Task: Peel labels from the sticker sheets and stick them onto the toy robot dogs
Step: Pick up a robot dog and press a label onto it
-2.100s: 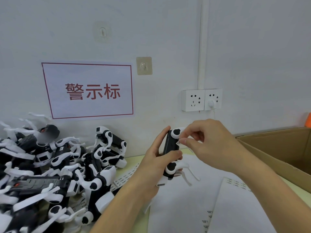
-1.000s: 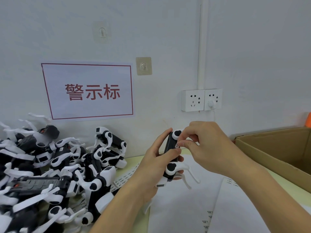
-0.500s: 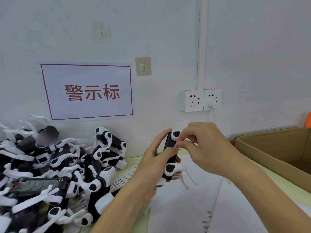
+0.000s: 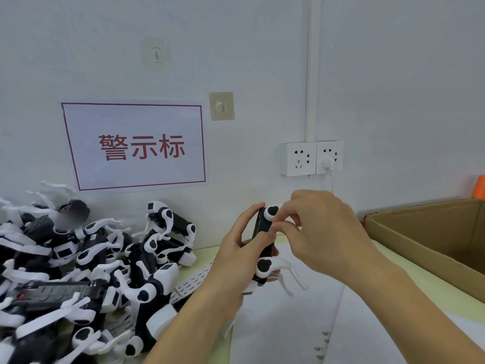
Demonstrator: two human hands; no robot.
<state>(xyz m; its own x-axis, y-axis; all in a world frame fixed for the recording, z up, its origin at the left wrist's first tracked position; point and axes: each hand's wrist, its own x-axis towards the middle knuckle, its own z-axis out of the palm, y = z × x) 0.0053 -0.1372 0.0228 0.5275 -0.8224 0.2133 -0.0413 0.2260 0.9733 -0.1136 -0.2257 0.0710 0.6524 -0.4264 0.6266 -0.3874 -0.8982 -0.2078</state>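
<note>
Left hand is gripping a toy robot dog upright above the sticker sheets, at centre. Right hand is pinching thumb and forefinger against the dog's upper body; label not discernible. Pile of dogs is lying at left, cardboard box at right.

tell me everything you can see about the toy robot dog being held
The toy robot dog is glossy black plastic with a slim body, round white joints with black centres, and thin white legs hanging below. It is held upright above the sticker sheets. The left hand grips its body; the right hand pinches at its upper side.
</note>
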